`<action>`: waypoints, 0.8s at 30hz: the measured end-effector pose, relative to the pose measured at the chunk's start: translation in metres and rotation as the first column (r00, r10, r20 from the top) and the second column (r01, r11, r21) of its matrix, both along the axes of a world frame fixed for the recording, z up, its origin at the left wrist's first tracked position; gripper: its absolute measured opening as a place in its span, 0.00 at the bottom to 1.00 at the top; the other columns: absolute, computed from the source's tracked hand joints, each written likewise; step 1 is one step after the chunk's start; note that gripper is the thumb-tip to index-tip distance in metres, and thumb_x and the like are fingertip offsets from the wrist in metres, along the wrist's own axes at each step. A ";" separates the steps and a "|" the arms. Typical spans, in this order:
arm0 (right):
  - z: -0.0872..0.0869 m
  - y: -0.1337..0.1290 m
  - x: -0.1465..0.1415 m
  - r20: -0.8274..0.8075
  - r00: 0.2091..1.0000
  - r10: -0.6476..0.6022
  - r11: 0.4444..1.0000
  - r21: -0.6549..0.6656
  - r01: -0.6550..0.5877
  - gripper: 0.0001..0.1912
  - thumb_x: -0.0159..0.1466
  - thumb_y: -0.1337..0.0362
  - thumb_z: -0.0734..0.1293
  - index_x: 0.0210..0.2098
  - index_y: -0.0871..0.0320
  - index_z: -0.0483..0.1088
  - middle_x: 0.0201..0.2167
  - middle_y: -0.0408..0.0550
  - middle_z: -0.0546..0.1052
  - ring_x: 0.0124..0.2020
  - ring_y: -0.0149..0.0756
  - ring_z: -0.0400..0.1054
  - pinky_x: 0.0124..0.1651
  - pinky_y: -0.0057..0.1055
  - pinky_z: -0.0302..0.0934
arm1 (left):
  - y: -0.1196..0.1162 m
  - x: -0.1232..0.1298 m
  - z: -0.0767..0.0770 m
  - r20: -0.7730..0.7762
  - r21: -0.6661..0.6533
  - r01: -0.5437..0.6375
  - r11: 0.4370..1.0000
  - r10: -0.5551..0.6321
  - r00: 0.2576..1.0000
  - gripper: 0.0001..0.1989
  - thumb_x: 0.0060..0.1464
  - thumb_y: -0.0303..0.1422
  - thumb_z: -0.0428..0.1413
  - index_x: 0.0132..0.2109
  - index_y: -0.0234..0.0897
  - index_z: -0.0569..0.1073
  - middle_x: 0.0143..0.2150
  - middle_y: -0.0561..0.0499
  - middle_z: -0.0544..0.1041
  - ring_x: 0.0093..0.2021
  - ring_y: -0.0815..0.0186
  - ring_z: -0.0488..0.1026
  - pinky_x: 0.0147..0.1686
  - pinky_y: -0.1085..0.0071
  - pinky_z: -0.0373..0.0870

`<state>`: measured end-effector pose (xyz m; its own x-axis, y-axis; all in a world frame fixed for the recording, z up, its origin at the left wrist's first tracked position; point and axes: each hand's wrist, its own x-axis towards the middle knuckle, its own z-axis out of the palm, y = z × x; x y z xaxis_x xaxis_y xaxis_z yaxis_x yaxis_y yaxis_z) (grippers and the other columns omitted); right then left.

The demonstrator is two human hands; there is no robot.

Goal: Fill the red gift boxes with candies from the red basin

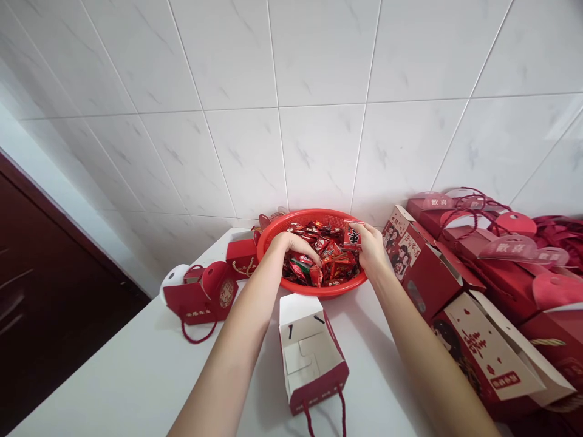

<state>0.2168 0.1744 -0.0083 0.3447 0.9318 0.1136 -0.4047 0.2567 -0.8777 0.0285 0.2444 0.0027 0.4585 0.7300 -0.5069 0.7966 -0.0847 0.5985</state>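
A red plastic basket (314, 292) holds many small wrapped candies (334, 267), mostly in red wrappers. My left hand (298, 244) reaches into it from the left, its fingers curled down onto a small red candy packet (316, 276); part of the grip is hidden. At the basket's right rim, my right hand (370, 246) pinches a flat red packet (352, 235) with black characters between thumb and fingers. Between my forearms stands an open-topped red gift box (321, 397) with a white inside and a dark red cord handle. Nothing is visible inside that box.
On the left stand a red gift box with a cord (200, 297) and a smaller red box (241, 252). Many red and cream gift boxes (496, 346) are stacked along the right. A white tiled wall (319, 152) rises behind the white table (150, 364).
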 end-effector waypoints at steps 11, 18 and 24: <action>0.003 -0.002 -0.001 -0.031 0.999 0.013 1.000 -0.015 -0.013 0.09 0.43 0.61 0.73 0.25 0.57 0.75 0.22 0.39 0.77 0.25 0.32 0.67 0.29 0.29 0.63 | -0.010 0.000 0.016 0.243 0.070 0.030 0.997 -0.046 0.969 0.08 0.31 0.35 0.65 0.25 0.39 0.78 0.27 0.56 0.77 0.37 0.64 0.72 0.36 0.74 0.65; 0.000 0.002 0.000 0.004 1.000 -0.006 1.000 0.012 0.006 0.07 0.44 0.61 0.72 0.25 0.56 0.76 0.25 0.40 0.78 0.28 0.34 0.69 0.32 0.29 0.64 | -0.024 0.007 0.027 0.305 -0.034 -0.164 0.986 0.166 0.938 0.15 0.32 0.42 0.70 0.26 0.37 0.78 0.28 0.52 0.78 0.32 0.65 0.72 0.32 0.72 0.67; 0.002 0.001 0.000 -0.010 1.000 -0.011 1.000 -0.010 0.011 0.07 0.44 0.62 0.72 0.23 0.56 0.75 0.24 0.40 0.78 0.27 0.33 0.68 0.30 0.28 0.62 | -0.025 0.003 0.028 0.194 0.000 -0.120 0.993 0.118 0.974 0.14 0.33 0.41 0.71 0.23 0.36 0.78 0.33 0.49 0.81 0.38 0.61 0.74 0.34 0.73 0.68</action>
<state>0.2171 0.1751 -0.0060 0.3564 0.9289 0.1010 -0.4110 0.2530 -0.8758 0.0313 0.2193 0.0311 0.4564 0.7903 -0.4089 0.6710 -0.0039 0.7414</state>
